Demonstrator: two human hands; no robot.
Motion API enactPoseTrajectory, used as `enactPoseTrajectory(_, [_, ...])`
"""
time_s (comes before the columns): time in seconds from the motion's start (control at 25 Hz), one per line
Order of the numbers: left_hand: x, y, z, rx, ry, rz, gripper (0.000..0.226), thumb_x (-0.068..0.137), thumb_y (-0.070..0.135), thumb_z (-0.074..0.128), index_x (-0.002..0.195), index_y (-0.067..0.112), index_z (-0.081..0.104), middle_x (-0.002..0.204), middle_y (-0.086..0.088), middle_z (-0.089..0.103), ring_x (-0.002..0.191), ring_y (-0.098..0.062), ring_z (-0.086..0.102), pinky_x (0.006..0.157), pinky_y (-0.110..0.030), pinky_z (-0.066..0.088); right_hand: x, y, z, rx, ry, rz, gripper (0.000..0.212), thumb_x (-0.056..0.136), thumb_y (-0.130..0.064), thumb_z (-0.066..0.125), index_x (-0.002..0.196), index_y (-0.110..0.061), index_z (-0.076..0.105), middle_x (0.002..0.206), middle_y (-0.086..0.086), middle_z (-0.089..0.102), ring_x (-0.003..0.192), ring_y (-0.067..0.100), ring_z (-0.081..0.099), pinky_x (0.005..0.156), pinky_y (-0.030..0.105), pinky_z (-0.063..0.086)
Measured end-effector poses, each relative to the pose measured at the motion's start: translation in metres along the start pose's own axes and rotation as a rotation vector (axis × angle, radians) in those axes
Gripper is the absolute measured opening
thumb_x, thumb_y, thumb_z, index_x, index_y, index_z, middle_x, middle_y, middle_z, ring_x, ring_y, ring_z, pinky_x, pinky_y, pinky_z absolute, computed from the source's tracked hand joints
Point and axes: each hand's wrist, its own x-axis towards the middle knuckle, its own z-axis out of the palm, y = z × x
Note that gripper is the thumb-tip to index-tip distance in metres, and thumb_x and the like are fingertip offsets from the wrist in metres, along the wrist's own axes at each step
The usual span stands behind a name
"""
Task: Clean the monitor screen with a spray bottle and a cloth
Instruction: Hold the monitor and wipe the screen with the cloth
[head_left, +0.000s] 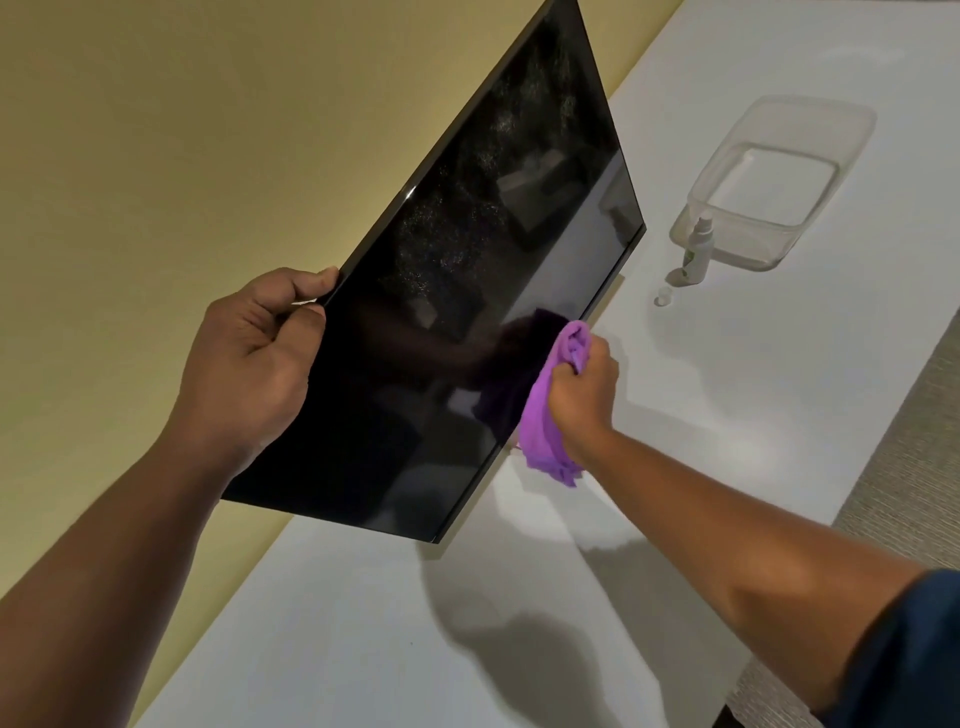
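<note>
Head view: left hand (249, 358) grips monitor (467, 291) by its top edge w/ curled fingers; right hand (584, 389) wads purple cloth (545, 415) against the glass. Panel looks thin, stiff, fragile, so hold by the bezel; soft cloth needs only light pressure.

My white desk (727, 415) carries a clear plastic tub (769, 176) at its far end, a small spray bottle (698, 252) standing upright just beside the tub, and its little cap (663, 297) lying near the bottle.
</note>
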Motion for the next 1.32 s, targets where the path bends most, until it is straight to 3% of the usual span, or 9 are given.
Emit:
enactPoseTrajectory(0.12, [0.013, 0.010, -0.006, 0.092, -0.032, 0.017, 0.020, 0.092, 0.026, 0.062, 0.103, 0.032, 0.077, 0.104, 0.005, 0.077, 0.098, -0.028, 0.072, 0.091, -0.044, 0.055, -0.005, -0.021, 0.011, 0.073, 0.027, -0.159, 0.031, 0.096, -0.010, 0.060, 0.122, -0.025, 0.053, 0.116, -0.003, 0.055, 0.103, 0.016, 0.061, 0.072, 0.006, 0.048])
enactPoseTrajectory(0.24, [0.024, 0.016, 0.000, 0.078, 0.013, 0.032, 0.018, 0.083, 0.021, 0.061, 0.089, 0.029, 0.077, 0.098, 0.003, 0.076, 0.094, -0.020, 0.070, 0.085, -0.036, 0.054, -0.053, -0.011, 0.026, 0.070, -0.087, -0.399, 0.046, 0.090, -0.017, 0.062, 0.135, -0.021, 0.053, 0.128, -0.001, 0.050, 0.113, 0.010, 0.054, 0.090, 0.019, 0.050])
enactPoseTrajectory(0.36, [0.022, 0.012, 0.010, -0.034, 0.083, 0.018, 0.016, 0.081, 0.013, 0.062, 0.087, 0.020, 0.076, 0.100, -0.004, 0.076, 0.093, -0.018, 0.070, 0.087, -0.039, 0.056, -0.078, 0.029, 0.020, 0.014, -0.209, -0.488, 0.048, 0.097, -0.016, 0.058, 0.144, -0.020, 0.050, 0.130, -0.003, 0.046, 0.115, -0.006, 0.048, 0.091, 0.007, 0.042])
enactPoseTrajectory(0.56, [0.021, 0.009, 0.008, -0.123, 0.082, 0.012, 0.022, 0.084, 0.009, 0.063, 0.084, 0.027, 0.076, 0.097, 0.001, 0.076, 0.093, -0.017, 0.070, 0.090, -0.035, 0.056, -0.029, 0.007, 0.018, 0.049, -0.009, -0.239, 0.039, 0.102, -0.016, 0.054, 0.140, -0.026, 0.051, 0.119, -0.010, 0.050, 0.105, 0.005, 0.057, 0.086, 0.011, 0.052])
enactPoseTrajectory(0.8, [0.021, 0.009, 0.008, -0.152, 0.062, 0.001, 0.019, 0.086, 0.012, 0.066, 0.086, 0.028, 0.076, 0.096, 0.002, 0.075, 0.095, -0.017, 0.070, 0.093, -0.034, 0.055, -0.076, 0.019, 0.033, 0.091, -0.217, -0.535, 0.045, 0.093, -0.003, 0.061, 0.131, -0.026, 0.053, 0.121, -0.006, 0.050, 0.113, 0.008, 0.051, 0.094, 0.030, 0.050])
enactPoseTrajectory(0.92, [0.020, 0.009, 0.009, -0.137, 0.049, 0.030, 0.021, 0.090, 0.010, 0.066, 0.088, 0.029, 0.076, 0.095, 0.006, 0.076, 0.095, -0.015, 0.070, 0.093, -0.032, 0.055, -0.055, 0.012, 0.019, 0.141, -0.104, -0.373, 0.048, 0.095, 0.003, 0.055, 0.108, -0.043, 0.054, 0.108, -0.026, 0.049, 0.104, -0.006, 0.054, 0.083, 0.017, 0.049])
enactPoseTrajectory(1.0, [0.020, 0.008, 0.008, -0.120, 0.039, 0.053, 0.026, 0.092, 0.009, 0.067, 0.087, 0.032, 0.077, 0.095, 0.009, 0.076, 0.095, -0.013, 0.071, 0.092, -0.030, 0.056, -0.044, -0.012, 0.022, 0.138, -0.033, -0.363, 0.043, 0.095, 0.001, 0.055, 0.110, -0.040, 0.054, 0.109, -0.031, 0.046, 0.105, -0.010, 0.051, 0.084, 0.015, 0.046])
enactPoseTrajectory(1.2, [0.019, 0.007, 0.006, -0.097, 0.045, 0.053, 0.029, 0.095, 0.008, 0.068, 0.088, 0.035, 0.077, 0.102, 0.004, 0.076, 0.101, -0.019, 0.071, 0.098, -0.038, 0.055, -0.080, -0.003, 0.037, 0.079, -0.291, -0.567, 0.044, 0.093, -0.006, 0.061, 0.134, -0.020, 0.052, 0.128, -0.004, 0.047, 0.117, 0.007, 0.049, 0.094, 0.024, 0.050])
enactPoseTrajectory(1.32, [0.017, 0.008, 0.008, -0.080, 0.054, 0.031, 0.024, 0.097, 0.007, 0.067, 0.094, 0.030, 0.075, 0.102, 0.001, 0.075, 0.098, -0.017, 0.071, 0.097, -0.037, 0.055, -0.072, 0.011, 0.021, 0.111, -0.242, -0.441, 0.052, 0.095, 0.001, 0.057, 0.118, -0.045, 0.049, 0.117, -0.021, 0.046, 0.115, -0.004, 0.049, 0.089, 0.009, 0.044])
